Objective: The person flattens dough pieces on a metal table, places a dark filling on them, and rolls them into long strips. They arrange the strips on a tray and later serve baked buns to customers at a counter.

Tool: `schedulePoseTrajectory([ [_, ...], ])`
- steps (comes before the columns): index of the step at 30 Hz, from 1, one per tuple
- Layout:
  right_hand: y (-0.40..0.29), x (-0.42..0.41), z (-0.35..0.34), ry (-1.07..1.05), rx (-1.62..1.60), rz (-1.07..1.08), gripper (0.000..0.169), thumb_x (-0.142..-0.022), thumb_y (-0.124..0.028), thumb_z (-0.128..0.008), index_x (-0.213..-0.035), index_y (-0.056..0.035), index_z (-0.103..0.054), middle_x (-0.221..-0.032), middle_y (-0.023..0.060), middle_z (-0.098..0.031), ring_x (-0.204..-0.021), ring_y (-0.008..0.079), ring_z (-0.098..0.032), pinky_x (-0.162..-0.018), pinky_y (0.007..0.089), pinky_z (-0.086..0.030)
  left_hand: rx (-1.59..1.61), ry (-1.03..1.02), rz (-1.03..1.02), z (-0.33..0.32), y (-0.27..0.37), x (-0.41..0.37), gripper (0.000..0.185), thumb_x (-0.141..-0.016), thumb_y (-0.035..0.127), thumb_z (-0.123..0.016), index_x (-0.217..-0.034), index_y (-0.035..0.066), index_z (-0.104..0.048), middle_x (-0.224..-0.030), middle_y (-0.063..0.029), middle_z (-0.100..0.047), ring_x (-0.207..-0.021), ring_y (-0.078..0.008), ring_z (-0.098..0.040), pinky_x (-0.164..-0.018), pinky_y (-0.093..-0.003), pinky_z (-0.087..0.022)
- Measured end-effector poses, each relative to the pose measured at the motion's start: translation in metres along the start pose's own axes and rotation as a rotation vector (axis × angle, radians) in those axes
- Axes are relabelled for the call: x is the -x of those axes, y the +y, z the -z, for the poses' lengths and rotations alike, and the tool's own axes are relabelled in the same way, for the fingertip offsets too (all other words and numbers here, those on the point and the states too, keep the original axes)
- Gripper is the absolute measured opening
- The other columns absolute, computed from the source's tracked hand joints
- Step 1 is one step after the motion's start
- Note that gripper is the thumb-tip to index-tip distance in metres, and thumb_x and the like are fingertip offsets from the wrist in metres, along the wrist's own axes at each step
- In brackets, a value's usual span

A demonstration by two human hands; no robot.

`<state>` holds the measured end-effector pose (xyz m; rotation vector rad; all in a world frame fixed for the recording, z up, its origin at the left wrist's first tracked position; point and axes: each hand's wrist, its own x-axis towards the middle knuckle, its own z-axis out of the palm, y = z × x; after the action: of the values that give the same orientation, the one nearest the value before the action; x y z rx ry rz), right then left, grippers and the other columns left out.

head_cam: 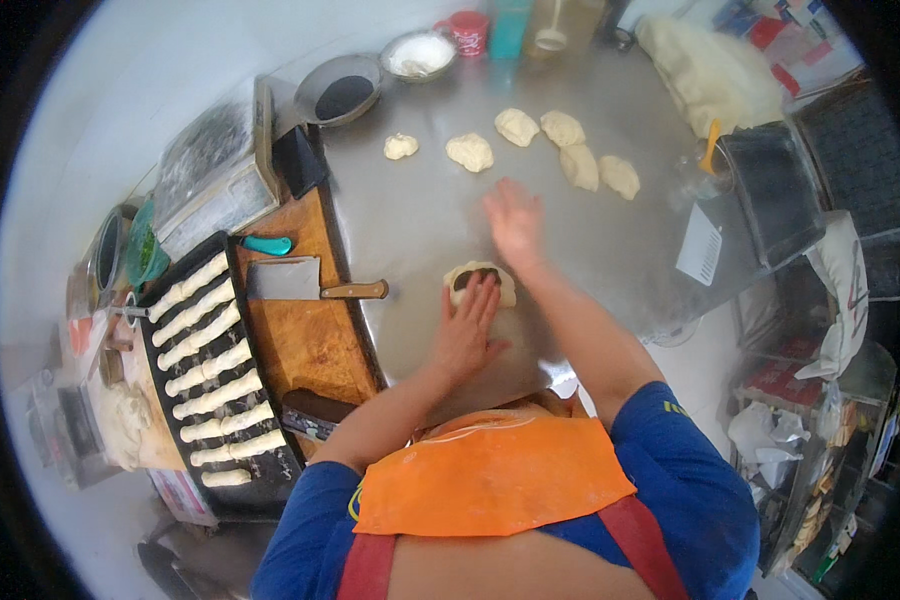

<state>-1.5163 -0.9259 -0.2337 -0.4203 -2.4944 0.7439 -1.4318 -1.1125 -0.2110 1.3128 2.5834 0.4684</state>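
Note:
My left hand (pixel 469 326) lies palm down, its fingertips on a dark filling (pixel 465 279) in a flattened round of dough (pixel 506 294) on the metal worktop (pixel 420 225). Its thumb is spread out to the right. Beyond the round, my right hand (pixel 516 221) is over the worktop, slightly blurred, with its fingers stretched out and nothing seen in it. Farther back lie several pieces of pale dough: a small one (pixel 400 146), a larger one (pixel 469 152), and others (pixel 517 127) to the right, some of them touching.
Left, a cleaver (pixel 285 279) rests on a wooden board (pixel 292 337), its handle over the worktop. Beside it is a black tray (pixel 274 390) of dough strips. Two bowls (pixel 339 90) and a red mug (pixel 469 34) stand behind. A white scraper (pixel 699 246) lies right.

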Motion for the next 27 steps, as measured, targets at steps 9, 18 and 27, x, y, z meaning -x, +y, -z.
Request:
schedulePoseTrajectory([
  [9,0.033,0.073,0.111,-0.243,-0.231,-0.284,0.037,-0.089,-0.021,-0.063,-0.12,-0.0006,-0.06,-0.125,0.0183,-0.061,-0.119,0.0357,-0.055,-0.104,0.0441,-0.039,0.323,0.119,0.247,0.05,-0.043,-0.09,0.086,-0.076,0.041,-0.076,-0.14,-0.003,-0.038,-0.139,-0.0199,-0.049,-0.128,-0.0359,-0.046,-0.104,-0.0485,-0.038],
  [18,-0.017,0.055,0.079,-0.751,-1.307,-0.425,0.054,-0.087,-0.016,-0.069,-0.135,-0.001,-0.05,-0.123,0.0117,-0.064,-0.107,0.0218,-0.063,-0.093,0.0346,-0.05,1.878,-0.127,0.552,0.067,-0.017,-0.02,0.052,-0.075,0.022,-0.077,-0.118,0.001,-0.057,-0.102,-0.0121,-0.065,-0.094,-0.0265,-0.065,-0.078,-0.0369,-0.053],
  [27,-0.163,0.073,0.085,-0.637,-1.203,0.032,0.054,-0.082,-0.008,-0.071,-0.132,0.0006,-0.052,-0.112,0.0083,-0.065,-0.102,0.0151,-0.061,-0.089,0.0297,-0.049,1.151,0.254,0.892,0.11,0.02,0.079,0.037,-0.074,0.011,-0.071,-0.108,0.0,-0.061,-0.087,-0.0081,-0.067,-0.08,-0.0166,-0.065,-0.068,-0.0313,-0.052],
])
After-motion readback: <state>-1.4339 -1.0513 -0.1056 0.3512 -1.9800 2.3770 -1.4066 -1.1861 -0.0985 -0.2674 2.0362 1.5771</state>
